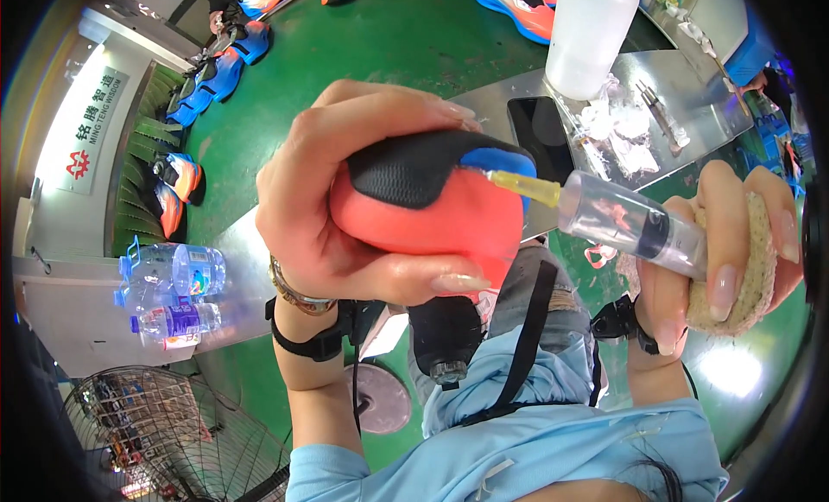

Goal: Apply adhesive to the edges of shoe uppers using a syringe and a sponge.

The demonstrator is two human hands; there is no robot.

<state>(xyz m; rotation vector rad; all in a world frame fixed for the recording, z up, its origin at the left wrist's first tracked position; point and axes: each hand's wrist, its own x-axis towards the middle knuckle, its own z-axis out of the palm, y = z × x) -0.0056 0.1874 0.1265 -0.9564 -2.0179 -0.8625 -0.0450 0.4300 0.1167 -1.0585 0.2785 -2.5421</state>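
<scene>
At frame centre the left hand [345,200] clamps a shoe [432,200], while the right hand [717,251] grips a syringe [622,217] and sponge [760,269], needle touching the shoe.

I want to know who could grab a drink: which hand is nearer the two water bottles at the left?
Left. The left hand, gripping the red shoe, is beside the water bottles; the right hand, holding the syringe, is across the view.
</scene>
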